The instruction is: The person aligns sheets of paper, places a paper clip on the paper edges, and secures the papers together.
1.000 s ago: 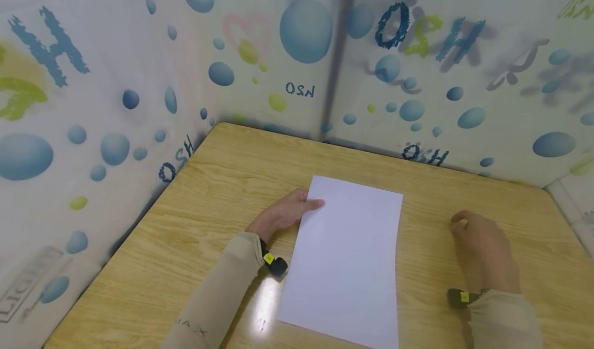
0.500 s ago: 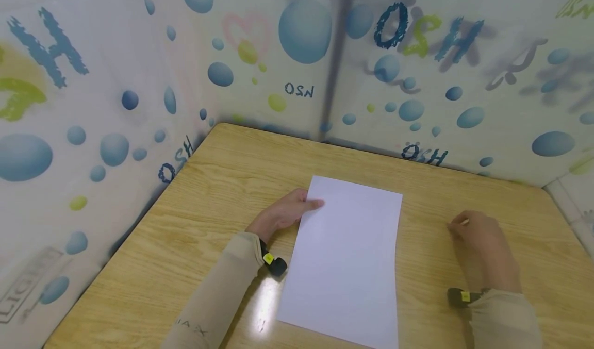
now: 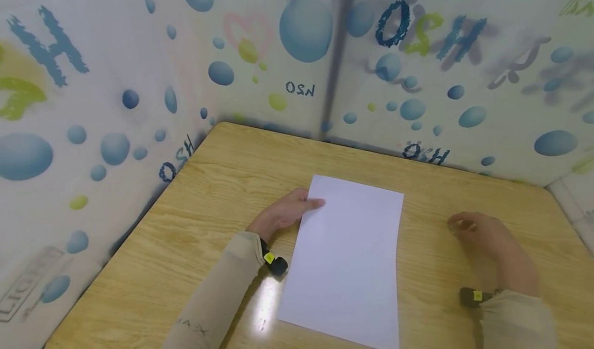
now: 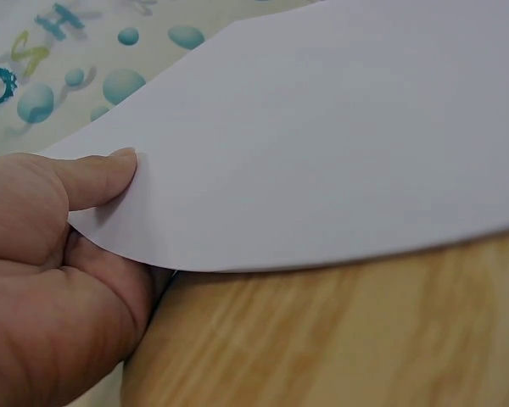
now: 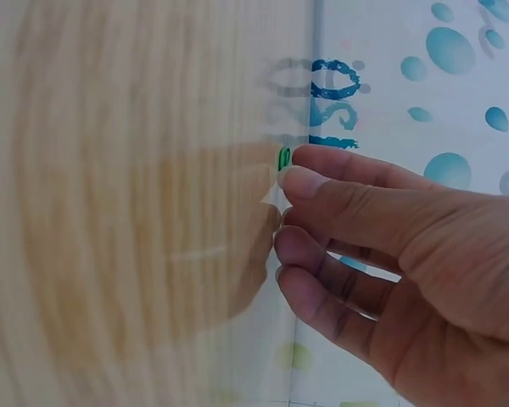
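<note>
A white sheet of paper (image 3: 348, 256) lies in the middle of the head view. At its left edge my left hand (image 3: 285, 212) pinches it, thumb on top and the other fingers underneath. The left wrist view shows the paper (image 4: 322, 136) bending upward near the thumb. Off to the right of the sheet, my right hand (image 3: 492, 241) is low over the table with its fingers curled. In the right wrist view, a small green looped piece, apparently a paper clip (image 5: 283, 158), shows between the thumb and index fingertips of the right hand (image 5: 382, 237).
The wooden table (image 3: 223, 168) has a glossy top that mirrors the right hand. Printed curtain-like walls (image 3: 260, 101) with blue bubbles and letters rise along its back and left edges. Each wrist carries a dark strap with a small camera.
My right wrist and forearm have shifted a little to the right, while the fingertips stay in nearly the same place. The left hand and the paper have not moved.
</note>
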`<state>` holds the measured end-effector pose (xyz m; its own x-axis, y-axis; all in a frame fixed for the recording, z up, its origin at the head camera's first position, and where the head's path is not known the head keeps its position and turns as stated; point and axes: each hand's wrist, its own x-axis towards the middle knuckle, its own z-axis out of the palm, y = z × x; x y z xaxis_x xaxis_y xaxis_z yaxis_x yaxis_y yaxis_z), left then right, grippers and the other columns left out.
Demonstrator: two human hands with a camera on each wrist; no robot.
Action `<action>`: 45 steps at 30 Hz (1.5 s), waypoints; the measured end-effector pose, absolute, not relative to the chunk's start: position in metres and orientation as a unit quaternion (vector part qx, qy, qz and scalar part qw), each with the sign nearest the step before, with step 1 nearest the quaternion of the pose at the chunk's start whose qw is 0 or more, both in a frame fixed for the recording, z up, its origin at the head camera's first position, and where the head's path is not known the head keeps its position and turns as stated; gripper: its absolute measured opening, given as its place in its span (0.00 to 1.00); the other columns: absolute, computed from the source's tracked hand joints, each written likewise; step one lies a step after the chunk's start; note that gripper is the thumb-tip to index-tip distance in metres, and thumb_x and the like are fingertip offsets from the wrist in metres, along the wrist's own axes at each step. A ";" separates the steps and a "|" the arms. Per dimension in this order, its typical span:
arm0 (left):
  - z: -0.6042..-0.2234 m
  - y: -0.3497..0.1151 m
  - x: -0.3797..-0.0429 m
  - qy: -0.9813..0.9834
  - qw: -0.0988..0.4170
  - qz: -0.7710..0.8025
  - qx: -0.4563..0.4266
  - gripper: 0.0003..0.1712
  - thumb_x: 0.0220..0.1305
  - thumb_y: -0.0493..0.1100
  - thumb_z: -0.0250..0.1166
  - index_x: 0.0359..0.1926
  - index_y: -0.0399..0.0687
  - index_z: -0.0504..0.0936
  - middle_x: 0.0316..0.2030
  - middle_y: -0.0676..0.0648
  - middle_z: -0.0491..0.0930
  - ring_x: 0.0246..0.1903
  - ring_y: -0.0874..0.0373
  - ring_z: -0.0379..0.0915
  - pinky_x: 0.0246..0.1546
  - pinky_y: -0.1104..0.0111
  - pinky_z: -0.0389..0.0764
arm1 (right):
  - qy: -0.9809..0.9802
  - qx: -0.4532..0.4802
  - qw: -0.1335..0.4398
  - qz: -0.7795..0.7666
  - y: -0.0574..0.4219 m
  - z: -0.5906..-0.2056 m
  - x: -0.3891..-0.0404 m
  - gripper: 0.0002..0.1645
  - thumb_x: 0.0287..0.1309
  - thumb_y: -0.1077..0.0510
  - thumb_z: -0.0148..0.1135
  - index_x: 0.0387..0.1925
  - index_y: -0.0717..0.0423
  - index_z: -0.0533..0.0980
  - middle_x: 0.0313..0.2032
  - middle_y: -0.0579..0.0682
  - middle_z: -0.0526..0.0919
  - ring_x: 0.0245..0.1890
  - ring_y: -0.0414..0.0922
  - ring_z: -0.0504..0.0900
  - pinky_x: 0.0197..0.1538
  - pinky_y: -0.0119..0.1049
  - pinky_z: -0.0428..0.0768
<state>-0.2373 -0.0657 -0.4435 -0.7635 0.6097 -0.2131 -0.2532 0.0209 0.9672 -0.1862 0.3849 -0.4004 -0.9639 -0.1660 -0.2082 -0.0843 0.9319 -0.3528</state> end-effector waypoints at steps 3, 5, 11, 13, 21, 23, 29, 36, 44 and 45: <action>-0.443 -0.066 -0.237 0.641 0.314 0.687 0.137 0.15 0.74 0.41 0.53 0.53 0.34 0.76 0.42 0.40 0.82 0.38 0.52 0.80 0.39 0.62 0.80 | 0.975 -0.062 0.119 -0.178 0.385 -0.401 -0.186 0.16 0.64 0.58 0.60 0.52 0.58 0.76 0.44 0.64 0.78 0.44 0.62 0.76 0.41 0.56 0.74; -0.442 -0.065 -0.237 0.642 0.314 0.686 0.136 0.15 0.74 0.40 0.53 0.53 0.34 0.76 0.42 0.40 0.82 0.38 0.52 0.80 0.39 0.62 0.81 | 0.975 -0.061 0.118 -0.180 0.384 -0.401 -0.186 0.16 0.64 0.57 0.61 0.51 0.59 0.76 0.44 0.63 0.78 0.44 0.61 0.76 0.41 0.55 0.74; -0.442 -0.065 -0.237 0.641 0.314 0.686 0.138 0.15 0.74 0.40 0.53 0.52 0.34 0.77 0.42 0.40 0.82 0.38 0.52 0.80 0.39 0.62 0.80 | 0.973 -0.048 0.126 -0.187 0.382 -0.401 -0.186 0.19 0.64 0.53 0.62 0.53 0.59 0.76 0.45 0.63 0.78 0.45 0.61 0.75 0.42 0.56 0.74; -0.442 -0.065 -0.238 0.641 0.314 0.687 0.140 0.15 0.74 0.40 0.53 0.52 0.34 0.77 0.41 0.40 0.82 0.38 0.52 0.80 0.39 0.62 0.80 | 0.972 -0.043 0.132 -0.192 0.381 -0.400 -0.186 0.21 0.64 0.52 0.62 0.53 0.59 0.75 0.46 0.63 0.77 0.45 0.61 0.75 0.43 0.56 0.74; -0.443 -0.064 -0.238 0.642 0.316 0.686 0.136 0.14 0.74 0.40 0.54 0.50 0.33 0.77 0.39 0.40 0.83 0.36 0.53 0.81 0.37 0.63 0.80 | 0.969 -0.032 0.141 -0.199 0.379 -0.398 -0.184 0.21 0.65 0.52 0.61 0.53 0.61 0.74 0.47 0.65 0.76 0.46 0.62 0.74 0.42 0.55 0.74; -0.443 -0.064 -0.238 0.641 0.316 0.686 0.135 0.14 0.74 0.40 0.54 0.50 0.33 0.77 0.39 0.40 0.83 0.36 0.53 0.81 0.37 0.63 0.80 | 0.970 -0.036 0.135 -0.198 0.379 -0.399 -0.185 0.20 0.65 0.53 0.61 0.52 0.61 0.75 0.46 0.65 0.77 0.45 0.62 0.74 0.42 0.55 0.74; -0.443 -0.064 -0.239 0.639 0.315 0.689 0.135 0.14 0.74 0.40 0.53 0.51 0.33 0.77 0.39 0.40 0.83 0.36 0.53 0.81 0.37 0.63 0.80 | 0.970 -0.031 0.131 -0.203 0.381 -0.401 -0.185 0.20 0.65 0.53 0.61 0.52 0.62 0.75 0.46 0.65 0.77 0.45 0.61 0.74 0.42 0.55 0.74; -0.443 -0.064 -0.239 0.639 0.314 0.689 0.135 0.14 0.74 0.40 0.54 0.51 0.34 0.77 0.40 0.40 0.83 0.37 0.53 0.81 0.38 0.63 0.80 | 0.967 -0.013 0.134 -0.215 0.381 -0.402 -0.187 0.19 0.64 0.51 0.62 0.48 0.60 0.73 0.45 0.60 0.77 0.44 0.56 0.75 0.41 0.49 0.73; -0.444 -0.065 -0.238 0.645 0.312 0.684 0.136 0.14 0.74 0.41 0.54 0.52 0.35 0.78 0.42 0.41 0.83 0.38 0.53 0.80 0.39 0.63 0.80 | 0.965 -0.005 0.120 -0.234 0.382 -0.403 -0.187 0.20 0.62 0.50 0.65 0.45 0.61 0.72 0.44 0.61 0.78 0.45 0.59 0.74 0.43 0.53 0.72; -0.444 -0.065 -0.238 0.645 0.312 0.685 0.135 0.14 0.74 0.41 0.54 0.51 0.35 0.78 0.42 0.41 0.83 0.38 0.53 0.80 0.39 0.63 0.80 | 0.966 -0.006 0.116 -0.232 0.382 -0.404 -0.187 0.19 0.62 0.50 0.65 0.44 0.60 0.73 0.44 0.61 0.79 0.45 0.58 0.75 0.43 0.53 0.72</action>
<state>-0.2379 -0.0651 -0.4440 -0.7691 0.6012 -0.2169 -0.2523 0.0261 0.9673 -0.1873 0.3823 -0.4039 -0.9731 -0.0645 -0.2211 0.0432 0.8919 -0.4502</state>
